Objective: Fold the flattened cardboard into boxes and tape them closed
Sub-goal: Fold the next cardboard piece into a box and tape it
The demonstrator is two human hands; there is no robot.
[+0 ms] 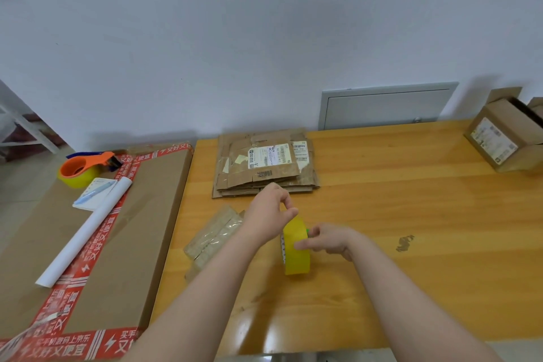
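Your right hand (326,239) grips tape roll (297,257) upright; left hand (269,211) pinches its top edge, probably loose end. Peel slowly, keep strip straight. Flattened cardboard (264,164) lies stacked beyond hands.

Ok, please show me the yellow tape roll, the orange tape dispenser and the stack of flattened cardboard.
yellow tape roll (297,257), head view, on its outer yellow band.
orange tape dispenser (97,159), head view, on its orange frame.
stack of flattened cardboard (244,176), head view, on the top sheet.

Small box (211,239) partly behind left forearm (205,288); open box (504,138) cut by right edge.
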